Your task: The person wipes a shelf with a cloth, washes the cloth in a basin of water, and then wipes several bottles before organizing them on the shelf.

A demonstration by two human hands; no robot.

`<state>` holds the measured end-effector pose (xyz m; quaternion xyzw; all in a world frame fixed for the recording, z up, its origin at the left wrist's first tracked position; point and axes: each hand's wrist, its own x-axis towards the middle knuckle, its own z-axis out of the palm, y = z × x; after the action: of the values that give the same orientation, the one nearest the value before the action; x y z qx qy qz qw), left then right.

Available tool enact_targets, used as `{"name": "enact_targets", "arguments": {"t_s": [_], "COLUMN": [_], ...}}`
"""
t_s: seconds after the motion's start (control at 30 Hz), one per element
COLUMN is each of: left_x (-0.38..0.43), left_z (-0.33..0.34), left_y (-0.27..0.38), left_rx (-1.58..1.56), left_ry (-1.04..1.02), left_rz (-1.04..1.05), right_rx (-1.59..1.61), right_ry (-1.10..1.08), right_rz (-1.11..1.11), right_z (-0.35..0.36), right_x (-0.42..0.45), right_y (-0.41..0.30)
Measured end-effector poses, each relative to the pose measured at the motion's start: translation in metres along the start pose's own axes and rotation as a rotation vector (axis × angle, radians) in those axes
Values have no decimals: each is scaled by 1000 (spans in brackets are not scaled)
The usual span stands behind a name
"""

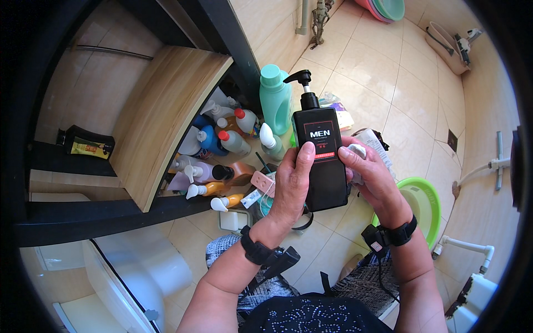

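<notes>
A black rectangular pump bottle (327, 179) with a printed front label is held up before me, its pump head at the far end. My left hand (291, 179) grips its left side, thumb on the front face. My right hand (370, 170) steadies the right edge with its thumb and also has a crumpled pale cloth (357, 152) in its fingers. Beyond the bottle stands a mint-green detergent jug (275, 100). To the left of my hands, several pump and squeeze bottles (235, 143) crowd beneath a wooden shelf board (166, 104).
A dark bottle (89, 143) lies in the black-framed rack (125, 218) on the left. Below it is a white toilet (141, 266). A lime-green basin (433, 204) sits on the tiled floor at right. Pipes (466, 243) run along the right wall. Stacked basins (385, 8) are at the far end.
</notes>
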<state>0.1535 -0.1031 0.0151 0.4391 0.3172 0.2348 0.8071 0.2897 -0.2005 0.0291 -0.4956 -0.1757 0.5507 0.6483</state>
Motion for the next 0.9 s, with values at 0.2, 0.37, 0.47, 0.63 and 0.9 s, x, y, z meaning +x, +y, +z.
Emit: {"name": "enact_targets", "arguments": {"t_s": [0.2,0.37,0.47,0.63,0.9], "left_x": [0,4,8,7,2], "left_z": [2,1,-6,-5,-9], "left_y": [2,1,-3,2,-17], "left_rx": [-24,17,153,266,428], "left_ry": [0,-72,-89,-193,-84], "left_rz": [15,39,114,204,318], "right_rx": [-3,-125,-160,-162,-90], "right_ry": [3,26,11,-46,93], "right_rz": [4,-29,-82,-100,-463], "right_z": [0,-7,-6,-9,10], "right_x": [1,2,1,-3,-8], "right_y": [0,-5,-3,-3,-30]}}
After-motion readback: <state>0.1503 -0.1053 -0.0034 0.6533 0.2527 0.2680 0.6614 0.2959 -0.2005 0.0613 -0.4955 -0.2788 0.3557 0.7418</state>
